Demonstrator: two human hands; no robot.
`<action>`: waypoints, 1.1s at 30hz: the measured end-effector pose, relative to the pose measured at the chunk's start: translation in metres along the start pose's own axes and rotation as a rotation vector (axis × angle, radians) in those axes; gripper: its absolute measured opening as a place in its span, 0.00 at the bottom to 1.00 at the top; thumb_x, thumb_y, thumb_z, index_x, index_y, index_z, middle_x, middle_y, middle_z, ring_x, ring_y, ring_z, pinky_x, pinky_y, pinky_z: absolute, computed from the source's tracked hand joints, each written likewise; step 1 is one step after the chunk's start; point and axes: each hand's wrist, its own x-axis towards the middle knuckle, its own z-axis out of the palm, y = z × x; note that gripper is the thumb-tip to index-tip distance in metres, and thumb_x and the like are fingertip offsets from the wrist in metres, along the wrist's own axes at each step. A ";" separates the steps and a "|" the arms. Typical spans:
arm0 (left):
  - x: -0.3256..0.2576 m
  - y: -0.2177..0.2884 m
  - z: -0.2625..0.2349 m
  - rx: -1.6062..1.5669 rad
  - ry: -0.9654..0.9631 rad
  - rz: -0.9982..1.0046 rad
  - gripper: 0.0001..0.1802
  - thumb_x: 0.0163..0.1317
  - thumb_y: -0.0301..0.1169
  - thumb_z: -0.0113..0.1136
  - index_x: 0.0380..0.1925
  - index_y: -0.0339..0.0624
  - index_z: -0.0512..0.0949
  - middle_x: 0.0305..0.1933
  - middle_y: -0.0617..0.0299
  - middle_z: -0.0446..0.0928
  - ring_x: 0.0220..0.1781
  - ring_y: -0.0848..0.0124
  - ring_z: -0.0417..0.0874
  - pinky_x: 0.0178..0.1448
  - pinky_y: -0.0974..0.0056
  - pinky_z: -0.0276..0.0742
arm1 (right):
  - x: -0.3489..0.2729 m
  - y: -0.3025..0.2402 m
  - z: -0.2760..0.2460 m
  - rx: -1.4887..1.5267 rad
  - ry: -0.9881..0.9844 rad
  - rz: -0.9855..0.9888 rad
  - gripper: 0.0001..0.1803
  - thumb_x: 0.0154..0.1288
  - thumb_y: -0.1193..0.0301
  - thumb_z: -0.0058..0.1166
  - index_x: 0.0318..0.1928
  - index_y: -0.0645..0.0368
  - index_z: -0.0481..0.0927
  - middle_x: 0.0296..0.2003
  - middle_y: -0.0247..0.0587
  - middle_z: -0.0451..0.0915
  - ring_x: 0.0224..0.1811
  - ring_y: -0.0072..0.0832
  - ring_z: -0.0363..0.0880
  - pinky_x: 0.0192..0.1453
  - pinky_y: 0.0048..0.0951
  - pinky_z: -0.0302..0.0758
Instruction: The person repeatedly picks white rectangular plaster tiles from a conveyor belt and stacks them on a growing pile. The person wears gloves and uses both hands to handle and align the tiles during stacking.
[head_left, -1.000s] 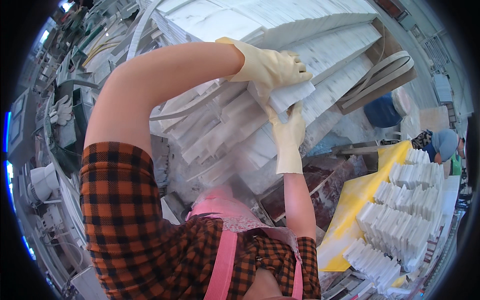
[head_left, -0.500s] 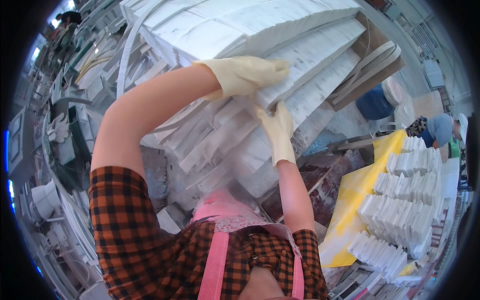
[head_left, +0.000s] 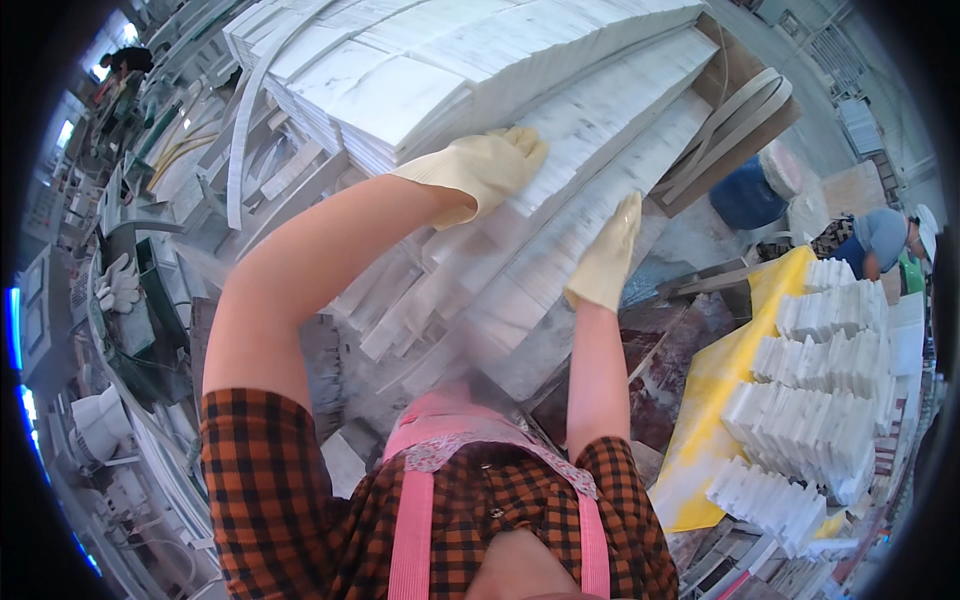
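– Where's the load?
– The stack of white marble strips [head_left: 560, 170] fills the upper centre, leaning on lower rows.
– And the hands?
– Left hand [head_left: 480, 170] lies flat on it; right hand [head_left: 605, 260] presses below – fingers spread, gripping nothing. Best to slide strips evenly.

Tile stack [head_left: 430, 80] ahead, centre. Left hand [head_left: 480, 170] on stack's front edge; right hand [head_left: 605, 262] just right, lower, on slanted tile rows [head_left: 560, 230]. Stacked tile bundles [head_left: 810, 400] on sheet [head_left: 715, 390], far right. Another person [head_left: 885, 240] behind bundles.
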 end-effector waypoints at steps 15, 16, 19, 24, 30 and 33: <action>0.003 0.003 -0.007 -0.028 -0.116 -0.074 0.44 0.56 0.17 0.64 0.75 0.29 0.58 0.80 0.40 0.57 0.79 0.51 0.65 0.79 0.59 0.68 | -0.014 -0.003 0.023 -0.414 -0.016 -0.341 0.29 0.77 0.53 0.54 0.60 0.69 0.76 0.58 0.55 0.79 0.63 0.40 0.77 0.66 0.37 0.72; 0.004 0.003 -0.005 -0.071 -0.111 -0.085 0.44 0.56 0.17 0.64 0.74 0.29 0.58 0.80 0.40 0.57 0.80 0.50 0.64 0.80 0.59 0.67 | -0.027 -0.011 0.021 -0.441 -0.046 -0.167 0.29 0.75 0.50 0.56 0.54 0.70 0.80 0.52 0.53 0.83 0.57 0.38 0.80 0.61 0.36 0.75; 0.006 0.003 0.003 0.052 -0.101 -0.079 0.44 0.54 0.16 0.64 0.74 0.29 0.60 0.78 0.40 0.62 0.77 0.50 0.68 0.77 0.59 0.71 | -0.039 -0.030 0.024 -0.790 -0.263 0.066 0.36 0.73 0.41 0.54 0.37 0.69 0.86 0.28 0.45 0.87 0.34 0.29 0.87 0.43 0.30 0.80; -0.014 0.011 0.008 -0.006 0.159 -0.106 0.39 0.57 0.17 0.60 0.71 0.30 0.63 0.71 0.41 0.70 0.67 0.49 0.78 0.67 0.55 0.80 | -0.029 -0.029 0.042 -0.559 -0.410 0.139 0.38 0.72 0.41 0.56 0.38 0.73 0.86 0.29 0.51 0.87 0.27 0.32 0.87 0.36 0.30 0.81; -0.098 0.064 0.044 -0.536 0.719 -0.286 0.34 0.65 0.25 0.56 0.72 0.37 0.64 0.71 0.38 0.70 0.62 0.44 0.81 0.64 0.49 0.80 | -0.027 -0.016 0.033 -0.449 -0.433 0.075 0.38 0.73 0.42 0.55 0.36 0.74 0.85 0.31 0.54 0.88 0.29 0.34 0.88 0.39 0.30 0.83; -0.123 0.078 0.077 -0.838 0.641 -0.529 0.32 0.66 0.26 0.55 0.71 0.33 0.65 0.71 0.40 0.70 0.64 0.42 0.79 0.67 0.50 0.78 | -0.028 -0.014 0.024 -0.391 -0.449 0.144 0.38 0.74 0.41 0.54 0.37 0.74 0.85 0.32 0.55 0.88 0.30 0.34 0.88 0.41 0.31 0.83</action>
